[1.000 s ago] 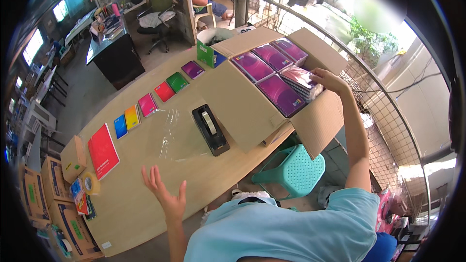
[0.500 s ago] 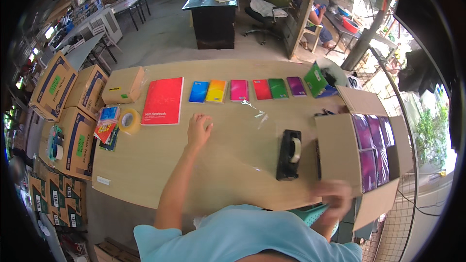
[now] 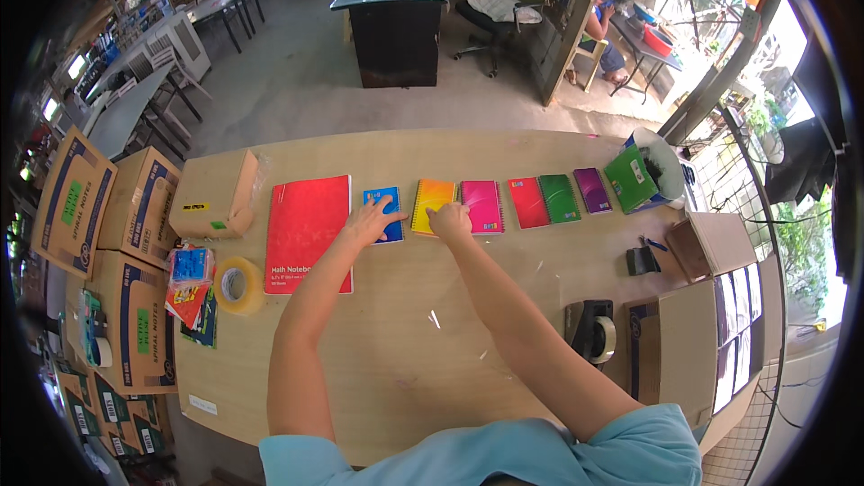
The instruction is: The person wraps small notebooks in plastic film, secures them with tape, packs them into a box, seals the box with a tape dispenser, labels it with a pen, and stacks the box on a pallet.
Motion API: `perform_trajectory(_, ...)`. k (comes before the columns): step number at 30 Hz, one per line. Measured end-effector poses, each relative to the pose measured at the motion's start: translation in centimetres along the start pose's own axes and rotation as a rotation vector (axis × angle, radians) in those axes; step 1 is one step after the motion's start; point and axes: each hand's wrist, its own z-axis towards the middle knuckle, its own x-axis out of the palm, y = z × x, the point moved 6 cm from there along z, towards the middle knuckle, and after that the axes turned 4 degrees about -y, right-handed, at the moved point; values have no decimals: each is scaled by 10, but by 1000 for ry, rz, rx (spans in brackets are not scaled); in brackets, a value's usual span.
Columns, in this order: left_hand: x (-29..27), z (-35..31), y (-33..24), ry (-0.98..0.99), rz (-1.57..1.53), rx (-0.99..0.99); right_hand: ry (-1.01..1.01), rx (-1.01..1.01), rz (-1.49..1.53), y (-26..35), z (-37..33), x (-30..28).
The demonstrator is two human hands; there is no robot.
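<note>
A row of small spiral notebooks lies across the far part of the table. My left hand (image 3: 364,223) rests with spread fingers on the blue notebook (image 3: 385,196). The fingers of my right hand (image 3: 450,219) touch the yellow notebook (image 3: 436,193), and that hand also covers the left edge of the pink notebook (image 3: 483,206). Farther right lie a red notebook (image 3: 527,203), a green notebook (image 3: 559,199) and a purple notebook (image 3: 591,190). A large red notebook (image 3: 308,225) lies flat beside my left forearm. Neither hand lifts anything.
Cartons (image 3: 133,315) and a roll of clear tape (image 3: 236,285) are at the left. A tape dispenser (image 3: 589,331) stands beside an open carton (image 3: 686,337) of wrapped packs at the right. A green and blue container (image 3: 633,178) is at the far right corner. A person (image 3: 605,31) sits beyond.
Both hands have reached forward to the notebook row, the right from beside the open carton. My view has shifted, and the yellow and pink notebooks now sit closer together.
</note>
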Motion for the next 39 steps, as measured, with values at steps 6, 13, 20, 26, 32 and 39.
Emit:
perform_trajectory(6, -63, -18, 6, -223, 175, -93, -107, 298, 196, 24, -5, -21)
perform_trajectory(13, 32, -97, -12, -640, -1921, -809, -25, 52, 1250, 1, -46, -88)
perform_trajectory(20, 55, -79, -85, -642, -2449, -641, -366, -226, 585, -12, -67, -92)
perform_trajectory(26, 68, -61, -77, -583, -2271, -636, -218, 364, -88, -74, 14, -64)
perform_trajectory(32, 61, -55, -78, -593, -2256, -675, -76, 254, 482, -74, 27, -52)
perform_trajectory(39, 9, -43, -117, -489, -2696, -291, 295, 93, 1082, -38, -24, -82)
